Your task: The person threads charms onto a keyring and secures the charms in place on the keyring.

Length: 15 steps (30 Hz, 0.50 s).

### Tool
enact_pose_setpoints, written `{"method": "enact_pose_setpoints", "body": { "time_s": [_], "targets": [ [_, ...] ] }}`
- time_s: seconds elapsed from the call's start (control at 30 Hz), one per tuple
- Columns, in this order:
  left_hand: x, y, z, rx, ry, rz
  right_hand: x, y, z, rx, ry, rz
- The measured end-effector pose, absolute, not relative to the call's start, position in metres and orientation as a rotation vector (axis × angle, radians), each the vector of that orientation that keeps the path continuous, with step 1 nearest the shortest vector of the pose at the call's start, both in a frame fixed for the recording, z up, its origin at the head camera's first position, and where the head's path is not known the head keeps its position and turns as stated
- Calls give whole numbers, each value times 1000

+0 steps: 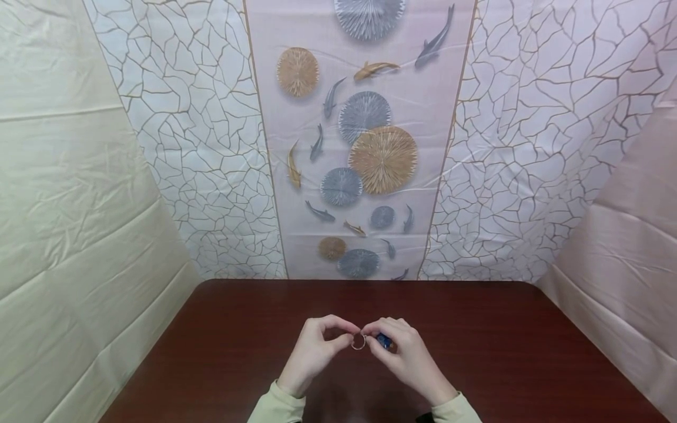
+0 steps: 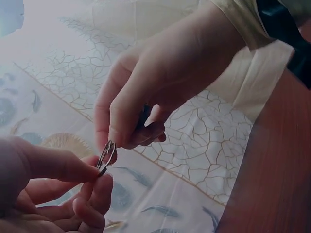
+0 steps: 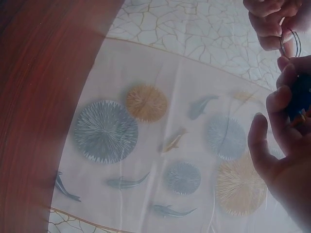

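A thin metal split ring (image 1: 359, 349) is held between the two hands, above the dark table. My left hand (image 1: 313, 348) pinches its one side between thumb and forefinger. At the opposite side, the thumb and forefinger of my right hand (image 1: 406, 351) grip the ring's edge. In the left wrist view the coils of the split ring (image 2: 101, 161) stand spread apart. A small dark blue object (image 1: 384, 340) sits within the right hand's curled fingers, mostly hidden by them. The right wrist view shows the blue object (image 3: 302, 97) with an orange-gold bit at its lower edge.
The dark red-brown table (image 1: 243, 323) has rounded far corners. Behind it hangs a patterned cloth (image 1: 338, 147) with fish and round motifs. Plain pale cloth (image 1: 79, 235) closes off the left side, and a pinkish cloth (image 1: 624, 235) the right.
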State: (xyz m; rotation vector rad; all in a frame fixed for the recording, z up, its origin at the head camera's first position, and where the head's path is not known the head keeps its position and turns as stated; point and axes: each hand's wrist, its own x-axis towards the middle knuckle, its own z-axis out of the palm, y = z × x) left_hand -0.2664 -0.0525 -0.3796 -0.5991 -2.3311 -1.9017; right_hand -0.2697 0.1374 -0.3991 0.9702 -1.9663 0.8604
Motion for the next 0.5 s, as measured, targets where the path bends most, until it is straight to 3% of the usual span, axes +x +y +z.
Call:
{"method": "enact_pose_setpoints", "body": {
  "time_s": [0.5],
  "targets": [
    [-264, -47, -376, -514, -2116, -2252, -268, 136, -397, 852, -1905, 901]
  ]
}}
